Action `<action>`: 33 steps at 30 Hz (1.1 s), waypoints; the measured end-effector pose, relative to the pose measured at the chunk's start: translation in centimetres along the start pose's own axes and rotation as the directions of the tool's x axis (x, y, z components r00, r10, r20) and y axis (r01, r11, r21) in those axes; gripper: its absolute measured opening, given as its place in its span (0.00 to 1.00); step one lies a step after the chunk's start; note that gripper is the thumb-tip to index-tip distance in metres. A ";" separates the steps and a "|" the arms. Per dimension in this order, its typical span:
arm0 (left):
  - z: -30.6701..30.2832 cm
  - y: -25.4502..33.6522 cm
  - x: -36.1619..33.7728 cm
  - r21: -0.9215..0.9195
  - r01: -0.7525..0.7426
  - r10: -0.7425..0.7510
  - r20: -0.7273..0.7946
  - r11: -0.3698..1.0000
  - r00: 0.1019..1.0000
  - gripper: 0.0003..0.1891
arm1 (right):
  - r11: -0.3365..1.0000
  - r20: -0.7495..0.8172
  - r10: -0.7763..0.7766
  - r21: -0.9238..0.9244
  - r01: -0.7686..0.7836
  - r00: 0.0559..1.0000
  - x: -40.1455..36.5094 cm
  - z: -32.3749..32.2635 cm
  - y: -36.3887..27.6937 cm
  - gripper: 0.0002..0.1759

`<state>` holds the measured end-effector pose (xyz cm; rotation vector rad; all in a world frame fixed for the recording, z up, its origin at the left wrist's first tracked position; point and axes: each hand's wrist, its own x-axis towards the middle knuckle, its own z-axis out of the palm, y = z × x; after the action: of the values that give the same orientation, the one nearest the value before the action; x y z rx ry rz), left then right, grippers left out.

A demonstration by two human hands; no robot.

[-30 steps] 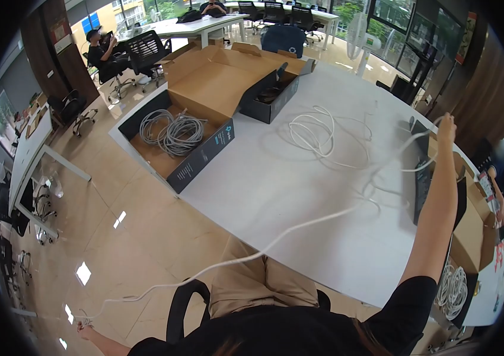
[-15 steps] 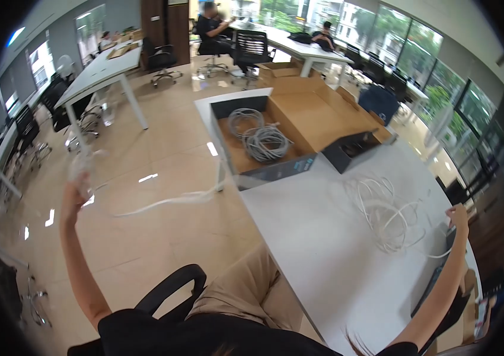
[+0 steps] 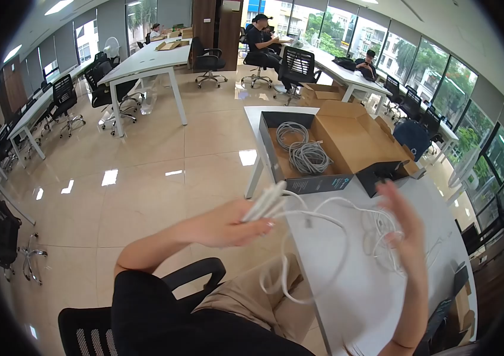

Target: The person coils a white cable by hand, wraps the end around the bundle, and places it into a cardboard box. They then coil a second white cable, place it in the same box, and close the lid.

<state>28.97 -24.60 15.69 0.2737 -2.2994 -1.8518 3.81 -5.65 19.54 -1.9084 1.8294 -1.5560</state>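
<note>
My left hand is closed around a gathered bundle of white cable, left of the table edge. Loose loops of this cable hang beneath the hand, over my lap and the table's edge. A strand runs from the bundle to a loose pile of white cable on the white table. Over that pile is my right hand, blurred by motion, with thumb and fingers apart and nothing visible in them. An open box at the table's far end contains coiled grey cables.
The box's brown lid is folded back to the right. Along the table's right side are dark boxes. My chair's armrest is beside my lap. Farther off, people sit at other desks among black office chairs.
My left hand has come in from far left toward the middle with the cable, which now hangs in loops. My right hand has moved left from the table's right edge, and its fingers have opened.
</note>
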 end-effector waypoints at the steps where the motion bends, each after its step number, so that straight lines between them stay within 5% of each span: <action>1: 0.7 0.1 0.2 -0.024 -0.022 0.023 0.028 0.999 0.999 0.14 | 0.995 0.032 0.087 0.054 -0.088 0.996 -0.8 1.4 -1.3 0.24; 4: 1.5 0.1 1.3 -0.042 -0.098 0.099 0.032 0.994 0.995 0.14 | 0.842 0.242 0.374 0.316 -0.437 0.895 -2.7 2.9 -4.1 0.25; 7: 2.0 0.1 2.1 -0.095 -0.135 0.138 0.026 0.986 0.990 0.13 | 0.804 0.294 0.442 0.289 -0.520 0.847 -3.6 1.8 -4.9 0.24; 11: 3.2 -1.0 4.2 -0.170 -0.319 0.329 0.033 0.933 0.944 0.14 | 0.710 0.063 0.551 0.489 -0.507 0.832 -4.2 1.2 -4.5 0.16; 15: 5.4 -2.4 6.0 -0.316 -0.238 0.308 0.193 0.918 0.932 0.13 | 0.980 -0.290 0.156 -0.074 -0.184 0.944 -4.4 0.7 -3.4 0.12; 17: 5.9 -3.0 6.8 -0.370 -0.173 0.316 0.373 0.913 0.872 0.13 | 0.922 -0.321 -0.192 -0.384 0.058 0.927 -3.7 0.8 -3.2 0.11; 20: 6.8 -3.8 6.9 -0.587 -0.110 0.450 0.472 0.802 0.758 0.14 | 0.805 -0.321 -0.402 -0.571 0.163 0.857 -2.8 1.0 -2.4 0.11; 22: 7.0 -4.0 7.2 -0.776 -0.021 0.586 0.458 0.631 0.669 0.13 | 0.759 -0.361 -0.375 -0.649 0.059 0.854 -3.6 1.2 -1.7 0.11; 24: 6.7 -4.0 7.6 -0.905 0.145 0.709 0.405 0.399 0.578 0.08 | 0.771 -0.429 -0.321 -0.636 -0.030 0.844 -4.5 1.4 -0.9 0.11; 26: 6.4 -3.4 8.4 -0.939 0.210 0.828 0.340 0.272 0.446 0.05 | 0.890 -0.520 -0.028 -0.402 -0.216 0.854 -6.1 2.2 0.1 0.10; 27: 6.8 -3.2 8.3 -0.975 0.205 0.837 0.179 0.082 0.517 0.05 | 0.913 -0.535 0.126 -0.267 -0.308 0.836 -7.0 3.0 0.5 0.10; 29: 8.5 -2.7 8.1 -0.944 0.146 0.750 -0.136 -0.297 0.647 0.04 | 0.850 -0.470 0.235 -0.325 -0.414 0.851 -8.1 4.7 1.1 0.12; 33: 10.5 -1.9 9.2 -0.957 -0.237 0.649 -0.286 -0.164 0.705 0.03 | 0.847 -0.308 0.254 -0.386 -0.365 0.917 -9.9 7.7 2.6 0.17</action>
<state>17.47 -17.41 11.79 -1.0213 -0.3052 -2.4797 9.40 -3.03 8.29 -1.4777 2.6338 -1.4084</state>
